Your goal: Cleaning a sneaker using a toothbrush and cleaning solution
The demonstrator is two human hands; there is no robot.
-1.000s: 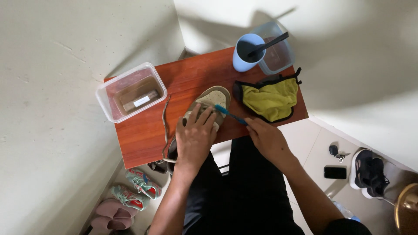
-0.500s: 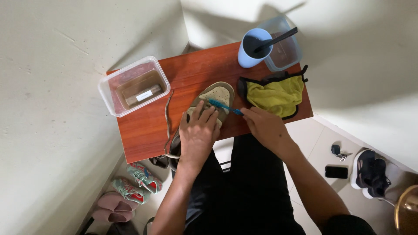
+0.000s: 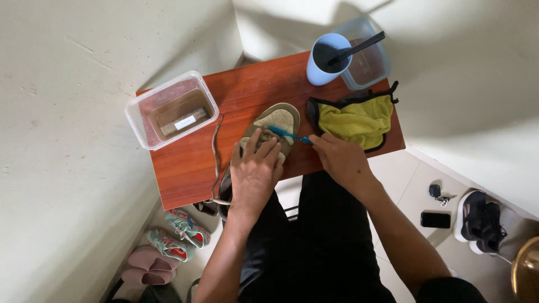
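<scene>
The tan suede shoe (image 3: 273, 124) lies at the near edge of the reddish wooden table (image 3: 185, 168), pressed flat under the spread left hand (image 3: 255, 174). The right hand (image 3: 339, 159) pinches a blue toothbrush (image 3: 288, 135) against its perforated toe. Right lies a yellow-green cloth (image 3: 356, 119) (black-edged); farther off, a blue cup (image 3: 323, 65) and clear tub (image 3: 171, 109).

The left hand (image 3: 255, 171) lies palm down with its fingers spread and pointing away from the body, pressing flat on what is under it; its forearm runs straight back toward the lap, wrist level. The right hand (image 3: 339, 159) sits just to the right of the left hand, fingers curled and pinched together at its tips, knuckles up. Its forearm comes in at a slant from the lower right, elbow bent and well out from the body.
</scene>
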